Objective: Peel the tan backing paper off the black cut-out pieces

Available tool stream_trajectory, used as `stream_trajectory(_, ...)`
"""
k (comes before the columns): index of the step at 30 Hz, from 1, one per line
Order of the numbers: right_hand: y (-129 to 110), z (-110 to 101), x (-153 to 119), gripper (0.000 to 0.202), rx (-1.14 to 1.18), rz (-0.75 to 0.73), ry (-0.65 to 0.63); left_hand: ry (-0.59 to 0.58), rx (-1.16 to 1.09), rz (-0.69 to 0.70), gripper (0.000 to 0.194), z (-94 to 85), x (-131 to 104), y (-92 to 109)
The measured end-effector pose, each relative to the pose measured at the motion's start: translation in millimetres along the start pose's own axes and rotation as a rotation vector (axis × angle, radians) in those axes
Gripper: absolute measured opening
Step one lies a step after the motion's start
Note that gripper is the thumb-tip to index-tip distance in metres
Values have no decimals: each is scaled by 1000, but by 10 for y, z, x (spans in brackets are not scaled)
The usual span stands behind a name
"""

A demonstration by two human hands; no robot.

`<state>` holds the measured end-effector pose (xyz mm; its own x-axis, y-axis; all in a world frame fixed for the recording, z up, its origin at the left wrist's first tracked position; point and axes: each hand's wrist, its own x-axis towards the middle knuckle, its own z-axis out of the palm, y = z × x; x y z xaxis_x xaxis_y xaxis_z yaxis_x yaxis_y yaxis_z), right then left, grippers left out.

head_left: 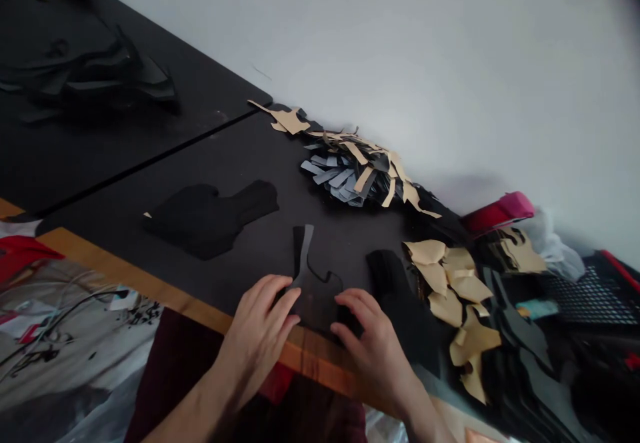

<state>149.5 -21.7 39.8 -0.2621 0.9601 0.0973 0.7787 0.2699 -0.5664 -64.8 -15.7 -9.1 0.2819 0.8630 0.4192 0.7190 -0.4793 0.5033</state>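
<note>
Near the front edge of the black table [240, 156], your left hand [260, 316] is touching the grey piece [306, 250] and your right hand [373, 336] is curving beside it, either grip impossible to tell, so uneven pulling could be creasing its narrow strip.

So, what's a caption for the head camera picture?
Left hand and right hand at a dark cut-out piece on a black tabletop.

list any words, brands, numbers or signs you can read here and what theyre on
No text can be read anywhere in this picture.
The teal packet at the right is too blurred to tell whether it bears any print.
</note>
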Motion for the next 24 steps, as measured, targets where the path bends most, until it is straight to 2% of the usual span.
stream_trajectory(4, 27, 97, -124, 30, -42, -23, 30, -9, -41, -9, 33, -8, 17, 45)
stream_trajectory(8, 30, 97, -117, 34, -45, -39, 25, -118, -197, -102, 44, -69, 48, 90)
stream_trajectory(13, 47, 100, -114, 34, -55, -64, 11, -228, -357, -130, 53, -201, 158, 47)
stream_trajectory(18, 53, 118, -104, 32, -57, -87, 33, -292, -444, -111, 47, -281, 254, -23)
stream_trajectory(24, 13, 99, -83, 32, -57, -89, 28, -271, -436, -124, 28, -319, 312, -66)
